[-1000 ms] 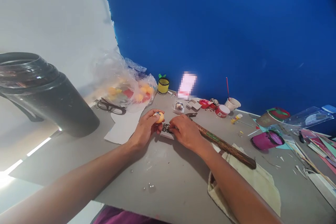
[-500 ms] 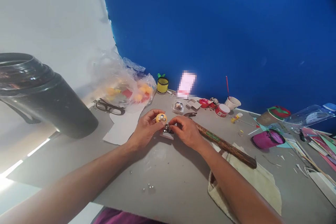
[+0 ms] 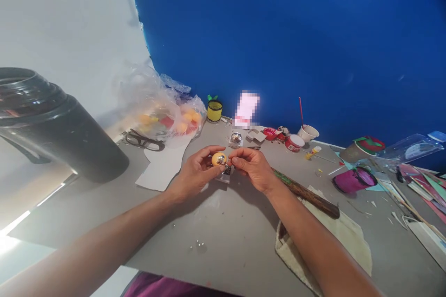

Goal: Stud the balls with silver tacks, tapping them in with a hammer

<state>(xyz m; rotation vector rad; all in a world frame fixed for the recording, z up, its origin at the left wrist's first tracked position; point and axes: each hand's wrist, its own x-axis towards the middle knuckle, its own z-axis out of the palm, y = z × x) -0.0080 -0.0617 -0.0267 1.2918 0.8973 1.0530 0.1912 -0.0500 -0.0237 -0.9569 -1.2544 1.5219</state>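
Observation:
My left hand (image 3: pixel 195 174) is closed around a small yellow ball (image 3: pixel 216 159) with shiny silver beads on the side facing right. The thumb and fingers of my right hand (image 3: pixel 256 169) are pinched together close to the ball's beaded side; whatever lies between them is too small to make out. Under both hands stands a small white box (image 3: pixel 225 179) holding silver beads, partly hidden by the fingers. Farther back, a silver-covered ball (image 3: pixel 236 138) rests in another small box. A few loose silver beads (image 3: pixel 199 243) lie on the table in front.
A wooden-handled hammer (image 3: pixel 313 200) lies partly over a cream cloth (image 3: pixel 334 241) at right. At left are a large dark bottle (image 3: pixel 76 134), eyeglasses (image 3: pixel 144 140), white paper (image 3: pixel 160 167) and a plastic bag (image 3: pixel 167 111). Paint pots (image 3: pixel 294 143) and a paper cup (image 3: pixel 308 133) stand behind.
My left hand has moved slightly right with the yellow ball, turning its beads more toward the right. My right hand has risen from the bead box to beside the ball.

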